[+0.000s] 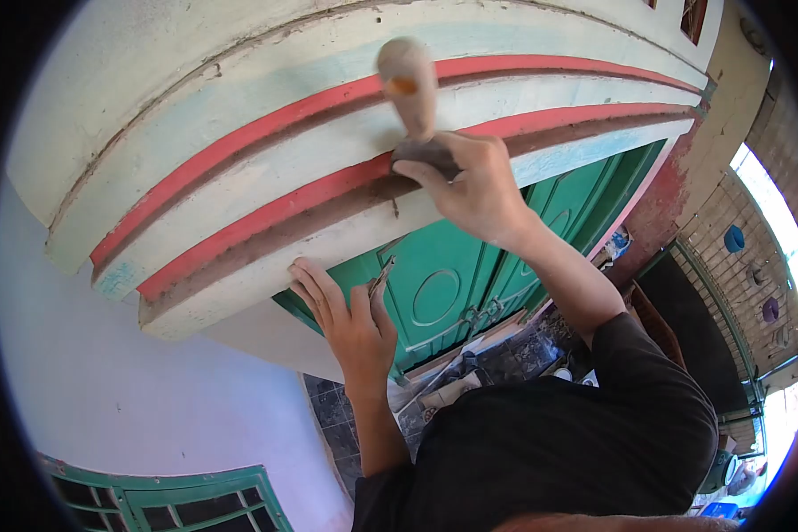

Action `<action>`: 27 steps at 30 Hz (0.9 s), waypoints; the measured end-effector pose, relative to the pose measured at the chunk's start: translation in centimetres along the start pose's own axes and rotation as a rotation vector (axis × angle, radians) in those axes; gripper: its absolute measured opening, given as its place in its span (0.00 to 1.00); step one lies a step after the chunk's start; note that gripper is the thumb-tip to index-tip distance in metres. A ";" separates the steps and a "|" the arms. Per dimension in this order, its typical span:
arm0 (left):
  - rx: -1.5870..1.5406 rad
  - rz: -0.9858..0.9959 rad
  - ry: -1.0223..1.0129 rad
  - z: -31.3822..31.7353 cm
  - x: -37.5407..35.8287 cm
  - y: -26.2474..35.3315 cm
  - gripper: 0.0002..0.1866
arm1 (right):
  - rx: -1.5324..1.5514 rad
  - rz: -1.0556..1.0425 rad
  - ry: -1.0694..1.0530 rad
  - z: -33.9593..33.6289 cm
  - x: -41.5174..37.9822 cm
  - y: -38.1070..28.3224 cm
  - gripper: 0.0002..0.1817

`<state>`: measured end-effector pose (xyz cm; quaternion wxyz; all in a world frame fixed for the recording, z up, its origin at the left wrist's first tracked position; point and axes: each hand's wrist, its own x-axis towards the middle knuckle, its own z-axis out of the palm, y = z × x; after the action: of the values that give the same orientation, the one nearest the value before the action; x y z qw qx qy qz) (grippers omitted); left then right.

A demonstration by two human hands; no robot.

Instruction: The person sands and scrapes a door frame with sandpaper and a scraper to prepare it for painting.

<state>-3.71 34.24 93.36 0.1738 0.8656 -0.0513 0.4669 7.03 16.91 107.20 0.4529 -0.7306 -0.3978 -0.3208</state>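
My right hand grips a putty knife low down by its dark blade, fingers closed round the metal. Its pale wooden handle points up and is slightly blurred. The blade lies right at the lower red band of the stepped moulding. Below and to the left, my left hand has its fingertips on the moulding's bottom edge. Between its thumb and forefinger is a thin greyish flat piece, mostly hidden by the hand.
Under the moulding is a green panelled door with handles. A green-framed window sits in the pale wall at lower left. Dark floor tiles and assorted items lie far below. Hanging pots are at right.
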 end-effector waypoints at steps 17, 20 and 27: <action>-0.031 -0.110 -0.051 -2.8 -2.4 0.7 0.03 | 0.051 0.022 -0.038 1.5 0.8 -0.9 0.08; -0.037 -0.138 -0.051 -2.8 -3.0 0.5 0.03 | 0.061 -0.024 -0.061 2.6 0.4 -1.5 0.09; -0.016 -0.158 -0.026 -3.6 -2.3 1.1 0.04 | 0.031 -0.046 0.022 2.0 0.3 -0.9 0.08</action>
<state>-8.08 34.26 93.56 0.2162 0.8715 0.0111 0.4400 6.61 19.08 107.08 0.4609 -0.7108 -0.4143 -0.3328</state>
